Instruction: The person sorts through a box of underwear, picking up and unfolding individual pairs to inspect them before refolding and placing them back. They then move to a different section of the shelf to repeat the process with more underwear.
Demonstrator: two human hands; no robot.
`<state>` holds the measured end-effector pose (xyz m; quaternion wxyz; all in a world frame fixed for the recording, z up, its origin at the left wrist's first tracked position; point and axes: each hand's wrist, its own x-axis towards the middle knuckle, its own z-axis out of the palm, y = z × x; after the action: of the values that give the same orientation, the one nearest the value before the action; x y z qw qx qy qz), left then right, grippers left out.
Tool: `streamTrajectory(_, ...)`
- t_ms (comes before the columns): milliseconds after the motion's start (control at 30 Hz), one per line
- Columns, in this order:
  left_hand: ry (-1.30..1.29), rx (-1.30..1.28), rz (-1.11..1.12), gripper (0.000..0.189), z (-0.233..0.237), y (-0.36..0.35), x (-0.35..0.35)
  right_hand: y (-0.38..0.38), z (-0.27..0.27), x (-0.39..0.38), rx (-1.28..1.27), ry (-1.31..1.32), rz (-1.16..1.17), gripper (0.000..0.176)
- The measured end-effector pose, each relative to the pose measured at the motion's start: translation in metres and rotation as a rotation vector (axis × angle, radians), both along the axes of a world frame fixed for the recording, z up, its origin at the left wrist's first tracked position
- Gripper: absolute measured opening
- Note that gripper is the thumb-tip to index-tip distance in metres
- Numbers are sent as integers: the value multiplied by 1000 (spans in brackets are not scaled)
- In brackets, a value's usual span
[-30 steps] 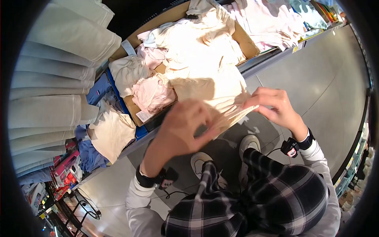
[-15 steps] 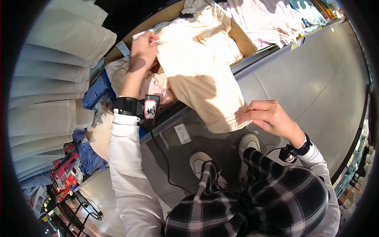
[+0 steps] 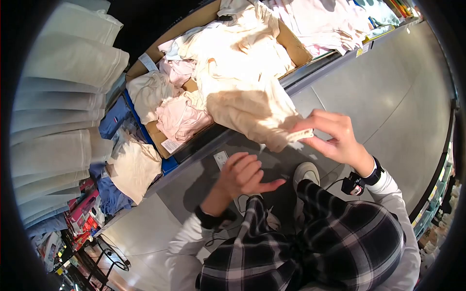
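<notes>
Head view: right hand pinches cream garment.

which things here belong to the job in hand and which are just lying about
Likely in the job:
cream cloth, edge pinched by the right hand
left hand, apparently empty

Probably just around:
crumpled pink cloth
blue cloth
hanging pale cloth

Here's the right hand, pinching the bunched end of a cream, soft fabric garment that drapes over the edge of an open brown cardboard box! The left hand hovers free, lower down, fingers curled, thumb out. In the box, a crumpled pale-pink cloth bundle; far left, layered whitish fabric hangs in folds.
</notes>
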<state>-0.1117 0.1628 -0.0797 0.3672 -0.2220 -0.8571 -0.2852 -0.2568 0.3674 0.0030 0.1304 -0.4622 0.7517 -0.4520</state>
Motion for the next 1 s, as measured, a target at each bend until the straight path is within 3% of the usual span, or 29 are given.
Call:
streamTrajectory(33, -3, 1, 3, 52, -8, 12, -3, -7, 6, 0, -30, 49, -33, 20)
streamTrajectory(100, 324, 52, 307, 47, -18, 26, -24, -22, 14, -2, -93, 156, -103, 21)
streamTrajectory(200, 339, 150, 487, 36, 5, 27, -58, -48, 39, -12, -290, 322, -144, 21)
streamTrajectory(233, 363, 158, 468, 23, 24, 22, -64, -52, 52, -14, -295, 357, -164, 23)
streamTrajectory(300, 179, 223, 401, 16, 57, -3, -58, -56, 79, -19, -283, 466, -207, 25)
streamTrajectory(333, 56, 271, 317, 18, 86, -13, -56, -58, 89, -23, -316, 486, -218, 23)
streamTrajectory(367, 24, 213, 449, 25, 99, -21, -51, -58, 99, -28, -308, 513, -219, 20)
streamTrajectory(400, 166, 263, 419, 31, 106, -29, -56, -59, 108, -32, -299, 538, -223, 18)
streamTrajectory(433, 10, 226, 434, 30, 122, -37, -49, -64, 120, -36, -401, 613, -160, 16)
streamTrajectory(467, 28, 86, 420, 27, 140, -44, -51, -71, 131, -39, -503, 687, -93, 14)
streamTrajectory(500, 67, 34, 422, 29, 154, -51, -53, -75, 139, -38, -564, 581, -153, 11)
streamTrajectory(533, 47, 14, 398, 26, 170, -56, -54, -76, 136, -51, -579, 850, -171, 12)
streamTrajectory(567, 114, -115, 336, 21, 190, -60, -60, -76, 138, -57, -578, 854, -173, 12)
streamTrajectory(633, -150, -147, 450, 26, 220, -61, -55, -76, 144, -64, -603, 728, -156, 12)
streamTrajectory(667, -64, -196, 366, 27, 228, -73, -61, -77, 149, -67, -617, 662, -145, 13)
streamTrajectory(800, 61, -197, 368, 25, 257, -117, -86, -85, 164, -88, -668, 468, -110, 15)
streamTrajectory(867, 118, -249, 354, 27, 262, -115, -102, -86, 172, -104, -503, 485, -112, 23)
streamTrajectory(933, -130, 119, 229, 22, 262, -93, -117, -95, 170, -100, -416, 591, -286, 24)
streamTrajectory(1000, 37, -69, 365, 19, 258, -77, -129, -103, 174, -126, -267, 273, -290, 18)
